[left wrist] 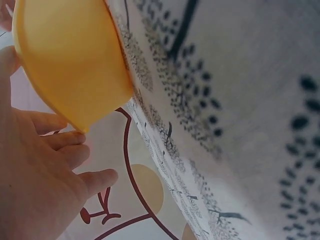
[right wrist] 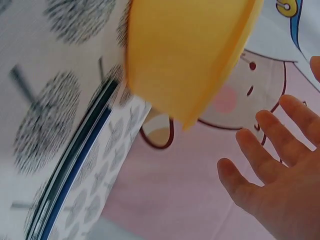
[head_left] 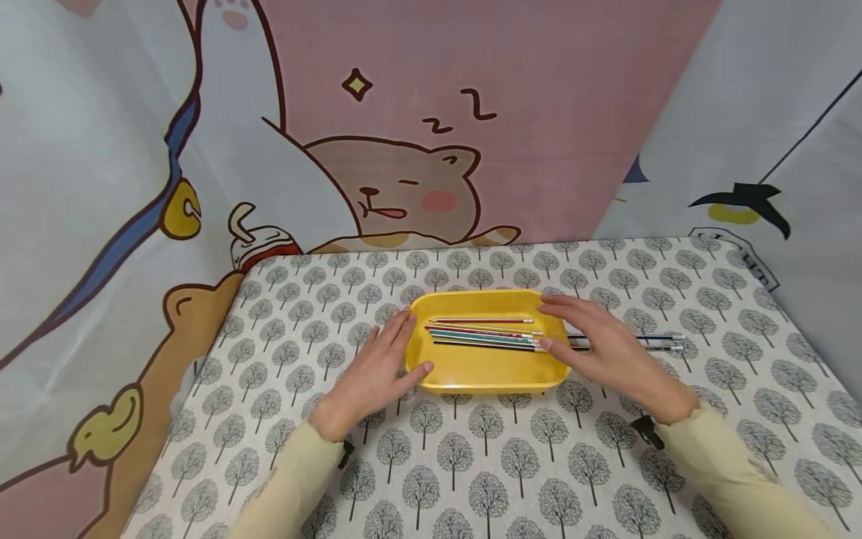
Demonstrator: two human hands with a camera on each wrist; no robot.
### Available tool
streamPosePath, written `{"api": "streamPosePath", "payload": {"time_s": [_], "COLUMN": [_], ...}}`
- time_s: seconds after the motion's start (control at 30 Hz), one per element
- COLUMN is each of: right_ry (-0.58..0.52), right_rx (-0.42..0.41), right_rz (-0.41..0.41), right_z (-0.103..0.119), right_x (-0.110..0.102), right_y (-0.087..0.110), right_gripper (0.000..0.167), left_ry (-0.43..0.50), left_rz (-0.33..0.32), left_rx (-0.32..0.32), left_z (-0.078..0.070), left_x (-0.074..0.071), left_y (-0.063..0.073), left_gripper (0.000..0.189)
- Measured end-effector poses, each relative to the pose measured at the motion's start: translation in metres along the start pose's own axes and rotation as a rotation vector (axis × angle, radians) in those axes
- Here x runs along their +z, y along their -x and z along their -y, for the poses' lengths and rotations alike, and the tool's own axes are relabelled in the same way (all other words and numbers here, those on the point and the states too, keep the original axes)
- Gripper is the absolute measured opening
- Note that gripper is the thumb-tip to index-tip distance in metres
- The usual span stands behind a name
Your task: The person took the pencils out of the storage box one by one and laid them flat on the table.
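Note:
A yellow plastic tray [head_left: 488, 374] stands on the cloth-covered table, holding several pencils [head_left: 481, 344] with dark, teal and red barrels that lie lengthwise. My left hand [head_left: 373, 374] touches the tray's left end, fingers fairly straight along the rim; the left wrist view shows fingertips against the tray's edge [left wrist: 75, 120]. Over the right end reaches my right hand [head_left: 613, 355]. Its fingers [right wrist: 250, 155] are spread in the right wrist view, apart from the tray there and holding nothing. Dark and blue pencils [right wrist: 75, 150] lie on the cloth just beyond the tray's right end, partly hidden by that hand in the head view.
The table wears a white cloth [head_left: 485, 464] printed with grey trees. Behind it hangs a curtain [head_left: 539, 90] with cartoon animals, reaching down to the table's back edge. Both forearms are in beige sleeves [head_left: 734, 464].

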State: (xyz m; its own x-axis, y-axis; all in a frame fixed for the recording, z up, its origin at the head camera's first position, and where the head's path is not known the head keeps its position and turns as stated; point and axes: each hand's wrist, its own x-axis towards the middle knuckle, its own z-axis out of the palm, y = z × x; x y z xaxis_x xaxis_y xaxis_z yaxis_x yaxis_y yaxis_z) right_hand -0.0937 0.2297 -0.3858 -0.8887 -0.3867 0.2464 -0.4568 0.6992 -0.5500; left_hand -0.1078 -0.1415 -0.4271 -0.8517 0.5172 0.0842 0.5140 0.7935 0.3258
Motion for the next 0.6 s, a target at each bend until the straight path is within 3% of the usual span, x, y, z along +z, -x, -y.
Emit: {"api": "streamPosePath", "payload": {"time_s": [0.27, 0.6], "right_ry": [-0.029, -0.082], "right_rx": [-0.059, -0.042], "right_rz": [0.075, 0.190], "right_z": [0.009, 0.016], "right_x": [0.023, 0.049], "right_y": [-0.019, -0.036], "right_gripper": [0.062, 0.068], "left_ry": [-0.034, -0.048], "left_rz": [0.031, 0.054], "left_rx": [-0.028, -0.036], "left_z": [0.000, -0.001], "left_x": [0.003, 0.003], "left_y": [0.000, 0.000], "left_gripper": [0.091, 0.090]}}
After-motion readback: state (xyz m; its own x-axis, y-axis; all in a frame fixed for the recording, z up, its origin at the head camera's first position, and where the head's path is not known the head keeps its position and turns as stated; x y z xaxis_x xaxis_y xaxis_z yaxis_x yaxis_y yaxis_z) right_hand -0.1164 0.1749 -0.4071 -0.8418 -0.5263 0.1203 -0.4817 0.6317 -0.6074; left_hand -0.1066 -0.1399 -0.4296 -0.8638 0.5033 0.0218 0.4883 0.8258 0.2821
